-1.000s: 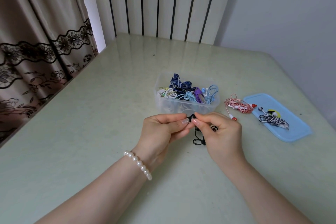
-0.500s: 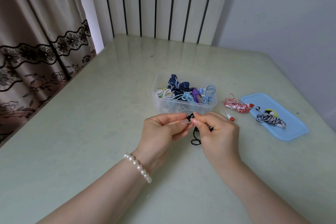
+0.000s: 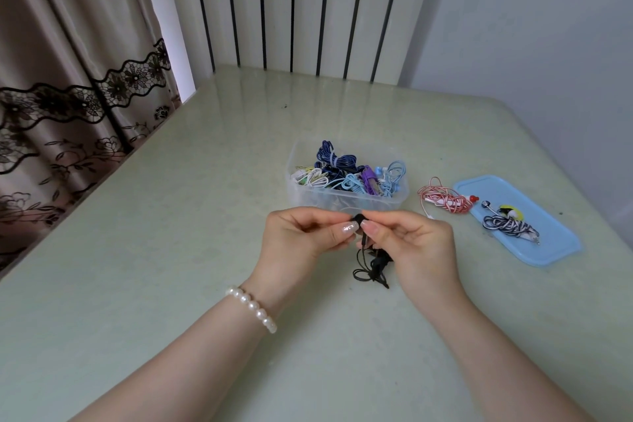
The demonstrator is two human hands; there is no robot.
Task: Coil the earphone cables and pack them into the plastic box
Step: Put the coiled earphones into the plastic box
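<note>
Black earphones pinched up between your hands

Your left hand [image 3: 301,238] and right hand [image 3: 407,243] both pinch the black earphone cable [image 3: 371,267]; since a moment ago its tail hangs longer, so coiling's unfinished; beyond sits the plastic box [image 3: 346,202], then the red-and-white earphones [image 3: 445,200] and blue lid [image 3: 548,243]

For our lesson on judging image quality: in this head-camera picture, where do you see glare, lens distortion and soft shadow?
Head view: pale glare streaks mirror the striped wall panel on the glossy table; wide-angle bending curves the table edges and splays the curtain; light is soft and even, with only faint shadows under the left hand, right hand and black earphone cable; the focus is sharp throughout.
</note>
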